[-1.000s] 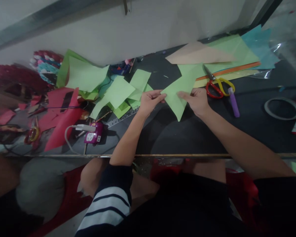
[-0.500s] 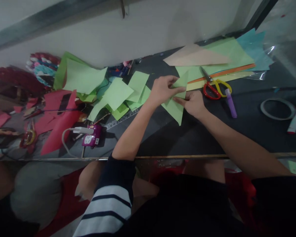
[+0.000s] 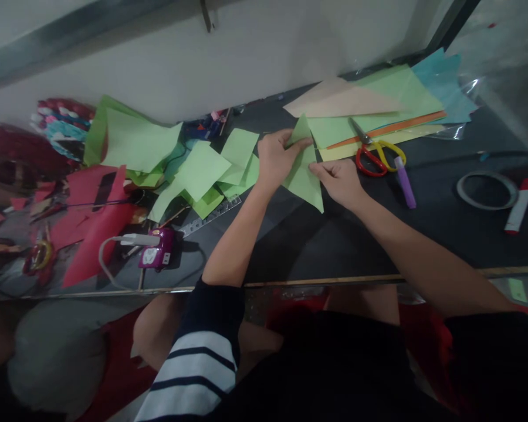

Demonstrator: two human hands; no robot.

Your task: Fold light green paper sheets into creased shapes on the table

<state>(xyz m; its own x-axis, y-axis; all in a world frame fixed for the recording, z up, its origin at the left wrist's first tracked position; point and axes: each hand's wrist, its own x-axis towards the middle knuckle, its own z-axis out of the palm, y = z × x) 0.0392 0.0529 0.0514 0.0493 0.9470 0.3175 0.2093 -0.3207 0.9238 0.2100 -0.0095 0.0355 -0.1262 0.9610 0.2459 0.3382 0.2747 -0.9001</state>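
A folded piece of light green paper (image 3: 305,179) is held up over the dark tabletop, its pointed ends up and down. My left hand (image 3: 278,157) grips it from the left, thumb lying across its face and fingers partly behind it. At the paper's right edge, my right hand (image 3: 341,180) is closed in a pinch, fingertips against the edge and the other fingers curled. Scissors (image 3: 373,147) with one red and one yellow handle lie just beyond my right hand. A purple capped tube (image 3: 405,183) lies beside them.
Green paper pieces (image 3: 205,170) and a clear ruler (image 3: 211,215) lie left, near a purple plug adapter (image 3: 157,249) with a cable. Red paper (image 3: 99,234) is farther left. Coloured sheets (image 3: 405,88) lie at the back right. A tape roll (image 3: 487,190) and a marker (image 3: 520,205) are right.
My right hand's fingers have drawn back from the paper's face to its right edge. The paper has turned more upright, with its top point shifted left. The whole view has shifted slightly.
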